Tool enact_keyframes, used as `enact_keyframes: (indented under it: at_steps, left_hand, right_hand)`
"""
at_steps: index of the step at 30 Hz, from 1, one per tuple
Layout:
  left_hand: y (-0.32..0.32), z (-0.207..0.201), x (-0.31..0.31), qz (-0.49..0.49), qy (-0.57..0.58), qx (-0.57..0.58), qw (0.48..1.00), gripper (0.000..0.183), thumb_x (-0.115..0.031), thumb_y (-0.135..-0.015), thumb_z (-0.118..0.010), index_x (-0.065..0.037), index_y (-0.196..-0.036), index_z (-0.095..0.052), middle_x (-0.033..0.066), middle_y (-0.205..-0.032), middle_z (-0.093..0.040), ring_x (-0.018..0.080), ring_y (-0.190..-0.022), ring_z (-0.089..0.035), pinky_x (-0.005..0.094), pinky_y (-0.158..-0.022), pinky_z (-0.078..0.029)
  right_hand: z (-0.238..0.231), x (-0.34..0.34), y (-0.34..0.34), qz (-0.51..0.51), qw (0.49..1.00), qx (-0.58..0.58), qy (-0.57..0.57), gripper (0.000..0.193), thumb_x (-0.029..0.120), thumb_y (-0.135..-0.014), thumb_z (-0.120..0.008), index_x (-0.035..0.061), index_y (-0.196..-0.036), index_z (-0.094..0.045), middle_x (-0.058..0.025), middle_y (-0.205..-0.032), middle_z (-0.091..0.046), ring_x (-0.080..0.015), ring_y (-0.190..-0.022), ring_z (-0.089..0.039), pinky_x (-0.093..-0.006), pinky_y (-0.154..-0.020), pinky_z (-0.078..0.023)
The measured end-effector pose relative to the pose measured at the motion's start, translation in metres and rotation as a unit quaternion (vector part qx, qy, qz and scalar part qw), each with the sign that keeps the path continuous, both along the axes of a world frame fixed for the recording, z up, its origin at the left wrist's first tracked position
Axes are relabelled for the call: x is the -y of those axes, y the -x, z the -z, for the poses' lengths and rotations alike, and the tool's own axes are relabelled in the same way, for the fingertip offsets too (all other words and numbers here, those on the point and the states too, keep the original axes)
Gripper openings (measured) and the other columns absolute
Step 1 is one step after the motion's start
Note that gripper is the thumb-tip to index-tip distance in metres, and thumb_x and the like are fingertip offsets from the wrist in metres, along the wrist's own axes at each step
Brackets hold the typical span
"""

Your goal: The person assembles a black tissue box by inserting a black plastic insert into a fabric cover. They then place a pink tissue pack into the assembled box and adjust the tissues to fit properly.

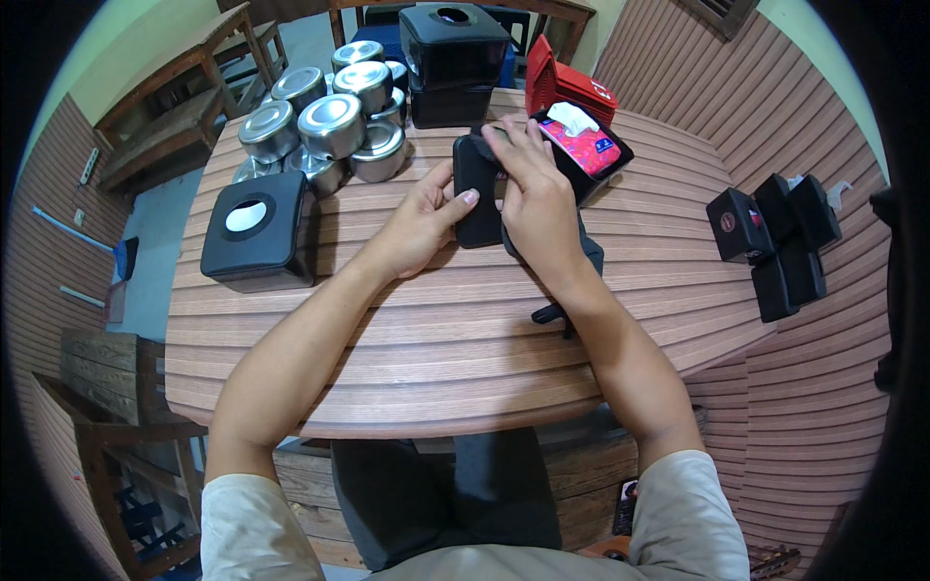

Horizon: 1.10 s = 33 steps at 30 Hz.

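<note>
My left hand (424,221) grips a flat black box lid (477,215) by its left edge, the thumb lying across its face. My right hand (533,184) lies over the lid's upper right side, fingers pressed on a piece of dark cloth (488,147) at the top. More black fabric (590,254) shows beneath the right wrist, and a black strap-like end (550,315) rests on the table. Just beyond the right hand sits an open black box with a pink tissue pack (585,147) inside, a white tissue sticking up.
Several round steel containers (331,126) are piled at the back left. Nearer stands a black tissue box (254,254) with an oval opening. Stacked black boxes (455,48) and a red container (572,92) stand at the back. More black tissue boxes (773,242) sit at the right.
</note>
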<state>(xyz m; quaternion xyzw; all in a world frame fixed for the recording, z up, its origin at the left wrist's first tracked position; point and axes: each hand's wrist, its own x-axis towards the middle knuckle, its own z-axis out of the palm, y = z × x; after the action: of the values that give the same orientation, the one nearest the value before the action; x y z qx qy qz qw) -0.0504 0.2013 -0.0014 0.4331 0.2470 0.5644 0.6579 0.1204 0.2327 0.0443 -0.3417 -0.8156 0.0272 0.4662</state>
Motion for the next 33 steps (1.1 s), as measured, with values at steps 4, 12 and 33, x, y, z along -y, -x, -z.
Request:
enact_keyframes:
  at_steps: [4,12,33]
  left_hand:
    - [0.007,0.009,-0.006,0.008,-0.018,-0.067,0.998,0.043,-0.009,-0.113,-0.057,-0.008,-0.155,-0.047,0.0043,-0.123,-0.072,0.0085,-0.097,-0.071,0.0256,-0.083,-0.059]
    - [0.005,0.005,-0.001,0.035,-0.03,0.028,0.999,0.043,-0.007,-0.112,-0.057,-0.005,-0.154,-0.047,0.0084,-0.136,-0.068,0.0138,-0.12,-0.068,0.0334,-0.1,-0.058]
    - [0.023,0.001,-0.011,0.016,0.151,0.149,0.977,0.038,-0.031,-0.12,-0.038,-0.005,-0.144,-0.051,0.0138,-0.135,-0.064,0.0233,-0.12,-0.071,0.0384,-0.1,-0.065]
  right_hand:
    - [0.0,0.004,0.004,-0.017,0.998,0.064,-0.021,0.06,-0.004,-0.09,-0.062,0.0188,-0.144,-0.071,-0.0157,-0.161,-0.056,-0.0471,-0.153,-0.044,-0.0641,-0.126,-0.032]
    - [0.004,0.002,0.005,0.013,0.993,0.111,-0.045,0.06,0.003,-0.09,-0.067,0.0166,-0.149,-0.066,-0.0167,-0.163,-0.053,-0.0467,-0.153,-0.044,-0.061,-0.126,-0.034]
    - [0.004,0.007,-0.003,-0.221,0.96,0.16,0.058,0.051,-0.007,-0.093,-0.061,0.0107,-0.14,-0.071,-0.0158,-0.146,-0.067,-0.0365,-0.146,-0.055,-0.0513,-0.127,-0.041]
